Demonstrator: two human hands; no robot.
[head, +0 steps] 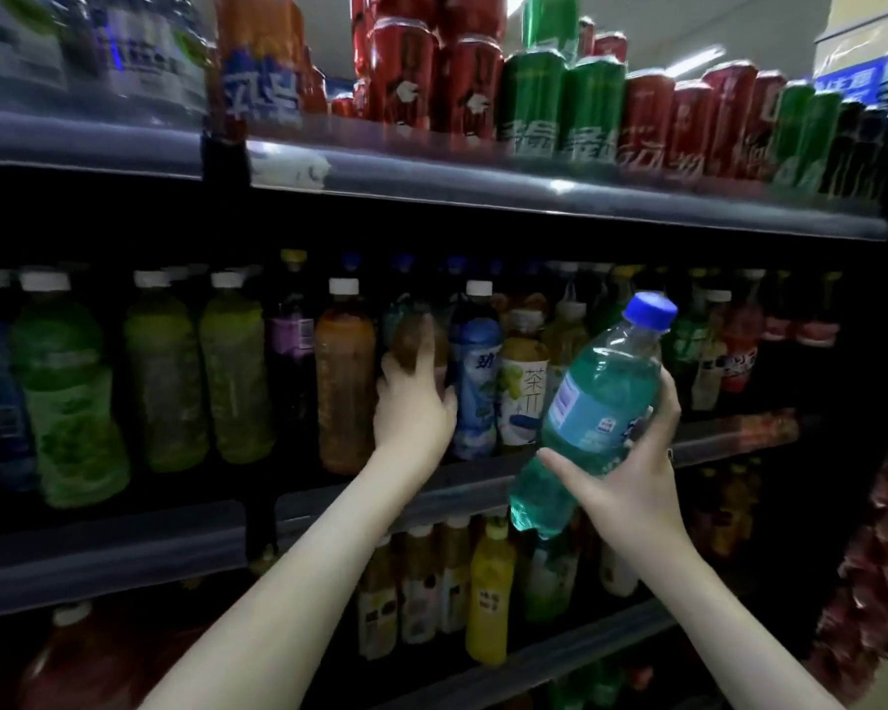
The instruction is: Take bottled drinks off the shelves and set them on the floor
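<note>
Out in front of the middle shelf (483, 485), clear of the row of bottles (237, 376) and leaning cap-up to the right: a tilted bottle (593, 397) in the right hand's (631, 479) grip. Left of that grip and farther back, the left hand (414, 409) wrapped around a shelved bottle (412, 336) standing within the row, others just beside it on both sides. Above both grips, cans (534, 105) packed along the top shelf (534, 193). Below both, more upright drinks (489, 591) on the lower shelf (585, 644).

A tilted teal bottle (593, 402) is held by the right hand (631, 484); left of its fingers (670, 402), a shelved brown bottle (411, 340) is gripped by the left hand (414, 417).
</note>
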